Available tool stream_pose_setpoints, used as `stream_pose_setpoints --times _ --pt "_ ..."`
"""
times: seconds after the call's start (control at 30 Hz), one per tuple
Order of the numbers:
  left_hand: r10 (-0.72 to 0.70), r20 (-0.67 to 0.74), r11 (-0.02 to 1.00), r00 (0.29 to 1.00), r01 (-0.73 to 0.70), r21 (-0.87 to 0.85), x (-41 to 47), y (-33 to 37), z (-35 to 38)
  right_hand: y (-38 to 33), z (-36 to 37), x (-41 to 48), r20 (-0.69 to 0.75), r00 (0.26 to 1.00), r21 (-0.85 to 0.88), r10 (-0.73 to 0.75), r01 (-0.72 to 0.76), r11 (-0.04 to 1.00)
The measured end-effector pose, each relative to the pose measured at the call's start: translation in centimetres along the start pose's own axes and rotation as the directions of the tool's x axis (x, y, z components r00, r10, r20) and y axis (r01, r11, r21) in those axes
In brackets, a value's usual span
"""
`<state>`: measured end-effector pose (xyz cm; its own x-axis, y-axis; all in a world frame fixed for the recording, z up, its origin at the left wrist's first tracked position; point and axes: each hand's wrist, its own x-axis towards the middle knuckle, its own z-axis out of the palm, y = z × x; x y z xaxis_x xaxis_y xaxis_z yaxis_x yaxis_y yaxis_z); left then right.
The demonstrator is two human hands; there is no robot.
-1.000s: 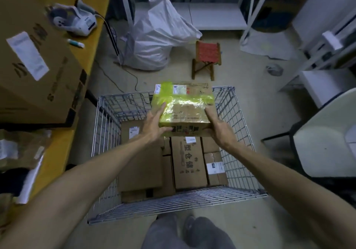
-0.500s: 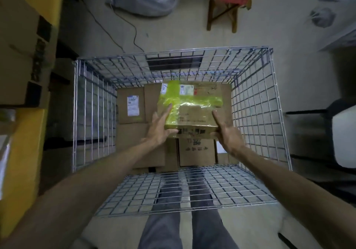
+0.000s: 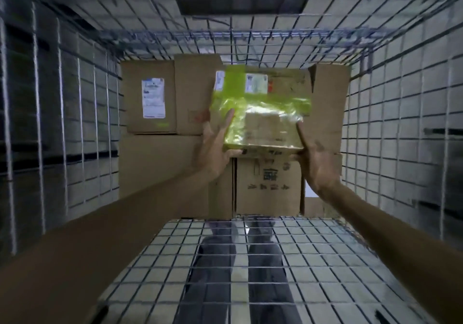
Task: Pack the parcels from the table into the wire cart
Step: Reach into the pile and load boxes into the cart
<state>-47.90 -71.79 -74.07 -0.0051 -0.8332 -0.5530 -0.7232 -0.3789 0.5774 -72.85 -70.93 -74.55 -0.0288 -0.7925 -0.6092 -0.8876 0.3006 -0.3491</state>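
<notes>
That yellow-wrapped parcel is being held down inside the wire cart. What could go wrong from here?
1. The left hand and right hand grip the yellow-wrapped parcel only at its near corners, and the wrap looks glossy, so it might slip and drop onto the boxes below.
2. It hangs over the edges of several boxes, such as the printed box, in the wire cart; if their tops differ in height, it could settle tilted.

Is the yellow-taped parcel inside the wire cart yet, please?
Inside. Walls of the wire cart surround the yellow-taped parcel, held by left hand and right hand over packed boxes; resting or not, cannot tell.
</notes>
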Motion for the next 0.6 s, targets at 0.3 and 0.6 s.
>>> stream_pose_setpoints --times 0.3,0.6 --pt "0.068 -0.063 0.996 0.996 -0.072 -0.058 5.6 -0.3 2.8 1.8 0.0 5.6 -0.082 0.991 0.219 -0.106 0.122 0.968" --pt "0.047 -0.08 0.999 0.996 -0.048 -0.012 9.5 -2.4 3.0 1.2 1.6 9.5 -0.085 0.986 0.067 -0.142 0.148 0.987"
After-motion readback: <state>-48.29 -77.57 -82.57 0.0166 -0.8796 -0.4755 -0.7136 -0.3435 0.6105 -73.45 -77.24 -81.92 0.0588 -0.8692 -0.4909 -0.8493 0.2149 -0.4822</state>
